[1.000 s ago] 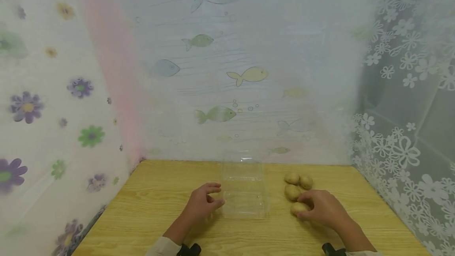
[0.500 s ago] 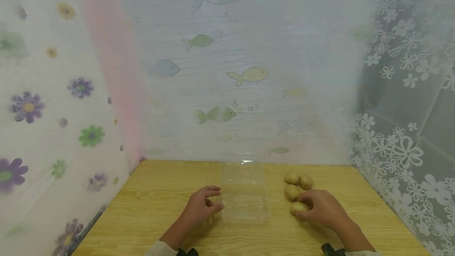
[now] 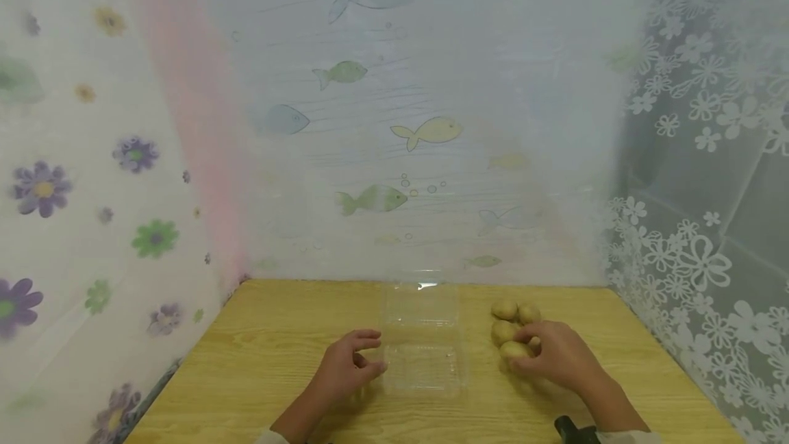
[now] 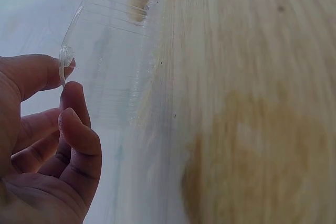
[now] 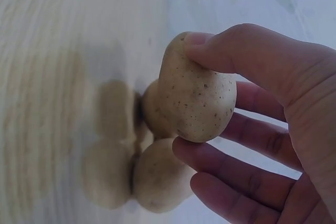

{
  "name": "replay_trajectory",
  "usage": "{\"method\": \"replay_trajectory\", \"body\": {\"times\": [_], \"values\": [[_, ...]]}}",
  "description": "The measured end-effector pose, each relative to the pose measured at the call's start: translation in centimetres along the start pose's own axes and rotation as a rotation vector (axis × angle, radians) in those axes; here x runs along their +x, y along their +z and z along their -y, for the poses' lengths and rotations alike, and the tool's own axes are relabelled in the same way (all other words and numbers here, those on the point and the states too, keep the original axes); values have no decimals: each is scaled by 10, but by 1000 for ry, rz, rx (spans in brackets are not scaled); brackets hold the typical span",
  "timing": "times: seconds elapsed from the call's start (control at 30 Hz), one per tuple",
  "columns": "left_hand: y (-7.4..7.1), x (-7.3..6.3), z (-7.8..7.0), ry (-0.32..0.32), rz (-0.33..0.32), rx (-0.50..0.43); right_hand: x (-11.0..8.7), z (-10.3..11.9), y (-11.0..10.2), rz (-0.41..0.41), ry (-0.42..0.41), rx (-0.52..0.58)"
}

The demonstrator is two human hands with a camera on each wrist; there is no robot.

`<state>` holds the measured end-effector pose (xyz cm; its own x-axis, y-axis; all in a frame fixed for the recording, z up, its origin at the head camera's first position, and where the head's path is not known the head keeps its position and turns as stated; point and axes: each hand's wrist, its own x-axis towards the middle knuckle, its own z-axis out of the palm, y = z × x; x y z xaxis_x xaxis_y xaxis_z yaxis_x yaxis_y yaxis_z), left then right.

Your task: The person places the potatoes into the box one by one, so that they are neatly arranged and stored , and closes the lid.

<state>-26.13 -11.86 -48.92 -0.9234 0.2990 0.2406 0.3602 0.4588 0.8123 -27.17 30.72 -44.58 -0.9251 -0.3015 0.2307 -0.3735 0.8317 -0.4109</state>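
Potato (image 5: pixel 195 95) — brown-speckled, in right grip (image 3: pixel 559 356)

In the head view the right grip (image 3: pixel 557 358) covers part of the held potato (image 3: pixel 514 353) — and in the right wrist view that potato hides parts of the other potatoes (image 5: pixel 160 179). The clear container (image 4: pixel 113 45) runs off the left wrist view's top edge — the left grip (image 4: pixel 50 148) off its left.

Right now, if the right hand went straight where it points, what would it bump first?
Probably the loose potato just past the right hand's fingertips. How high the held potato is lifted is hard to judge, so it might pass over.
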Motion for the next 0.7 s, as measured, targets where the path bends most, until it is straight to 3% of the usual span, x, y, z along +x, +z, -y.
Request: {"method": "replay_trajectory", "body": {"times": [0.3, 0.7], "values": [[3, -3, -3, 12, 9, -34, 6, 9, -8, 20, 17, 43], [2, -8, -6, -17, 36, -45, 20, 30, -8, -54, -41, 26]]}}
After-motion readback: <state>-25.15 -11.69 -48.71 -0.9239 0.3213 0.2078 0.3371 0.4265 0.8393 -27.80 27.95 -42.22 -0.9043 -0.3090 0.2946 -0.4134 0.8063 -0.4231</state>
